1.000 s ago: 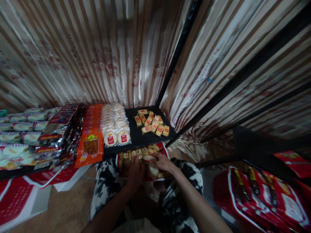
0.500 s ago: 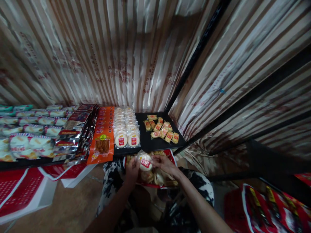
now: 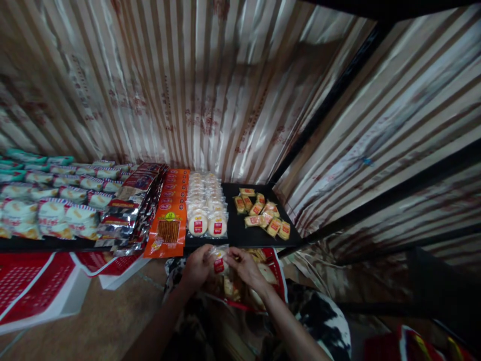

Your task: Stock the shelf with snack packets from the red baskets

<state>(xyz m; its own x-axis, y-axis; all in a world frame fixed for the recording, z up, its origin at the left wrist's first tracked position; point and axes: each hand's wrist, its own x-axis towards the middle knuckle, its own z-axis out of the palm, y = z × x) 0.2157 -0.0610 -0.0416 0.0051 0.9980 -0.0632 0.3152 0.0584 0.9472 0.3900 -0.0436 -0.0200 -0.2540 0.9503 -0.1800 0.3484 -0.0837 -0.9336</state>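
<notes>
Between my two hands is a round white cracker packet (image 3: pixel 218 261) in clear wrap with a red label. My left hand (image 3: pixel 196 268) grips its left edge, while the fingers of my right hand (image 3: pixel 244 268) pinch the right edge. Below them, a red box (image 3: pixel 281 281) on my lap holds more wrapped snacks, partly covered by my hands and arms. Just beyond, two columns of matching round packets (image 3: pixel 208 200) stand on the black shelf (image 3: pixel 233 235). Small yellow wrapped snacks (image 3: pixel 263 215) lie loosely on the shelf's right part.
Left along the shelf are an orange snack bag (image 3: pixel 169 210), dark shiny packets (image 3: pixel 131 200) and rows of white packets (image 3: pixel 52 215). Red-and-white baskets (image 3: pixel 41 286) stand below. A black post (image 3: pixel 323 115) and rail (image 3: pixel 376 200) frame the right side, before striped curtain (image 3: pixel 169 100).
The view has shifted, so the shelf sits a little further right and lower. The round packet is still between both hands and has come nearer the shelf's front edge, now tilted more upright.
</notes>
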